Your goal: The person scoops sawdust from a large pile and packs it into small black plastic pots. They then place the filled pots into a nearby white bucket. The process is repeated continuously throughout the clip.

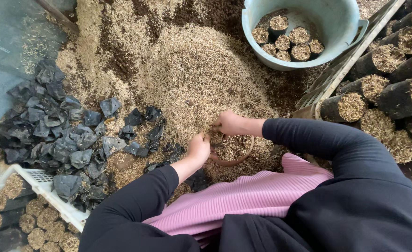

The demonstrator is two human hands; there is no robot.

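Head view: left hand (199, 148) and right hand (228, 123) cupped closed on husk at husk heap (201, 79); filled bags in bucket (341, 21) beyond heap; empty black bags (66, 135) left of heap, unfilled.

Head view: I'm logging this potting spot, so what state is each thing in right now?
Left hand: at the brown ring's rim, in the husk.
Right hand: curled at the ring's far rim.
Brown ring: half buried, holding husk.
Husk pile: heaped loose.
Blue tub: partly filled with upright filled bags.
Black bags: empty, crumpled, scattered.
White crate: holding filled bags.
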